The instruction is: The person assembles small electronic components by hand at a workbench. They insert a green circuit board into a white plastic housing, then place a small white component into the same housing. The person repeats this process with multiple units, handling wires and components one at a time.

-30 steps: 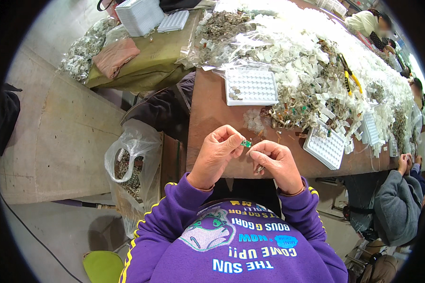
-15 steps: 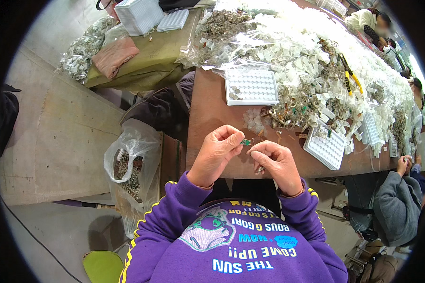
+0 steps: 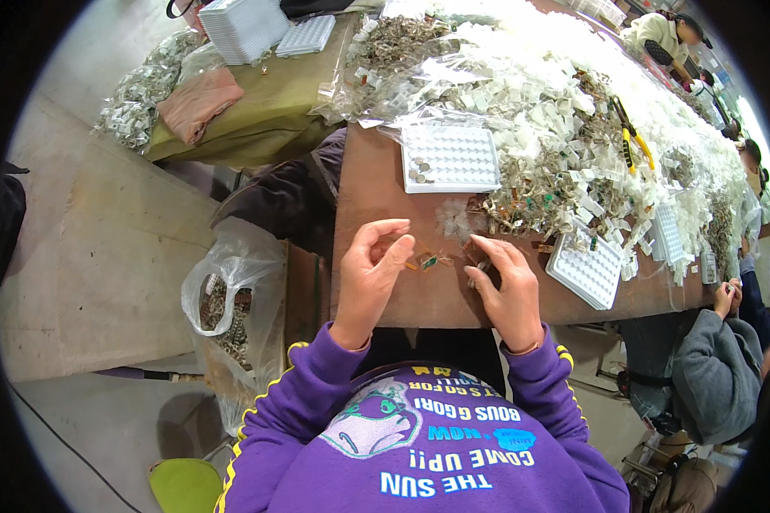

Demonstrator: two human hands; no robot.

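My left hand (image 3: 370,278) is raised over the table's near edge, thumb and fingers apart, with nothing between them. To its right a small green circuit piece (image 3: 429,262) with copper-coloured bits shows against the brown tabletop; whether it lies there or is dropping, I cannot tell. My right hand (image 3: 512,286) has its thumb and forefinger apart, while its curled lower fingers keep small silvery pieces (image 3: 482,268), partly hidden. Beyond the hands, a white tray (image 3: 458,158) with rows of small pockets holds several silvery discs (image 3: 419,169) at its left side.
A large heap of white and metallic small parts (image 3: 539,128) covers the table's far side, with yellow-handled pliers (image 3: 633,141) on it. Stacked white trays (image 3: 583,265) stand at right. A plastic bag of parts (image 3: 231,299) is at left. Other people sit along the right.
My hands have moved apart. The green circuit piece has left my left fingers, which have opened. The silvery pieces remain in my right hand.
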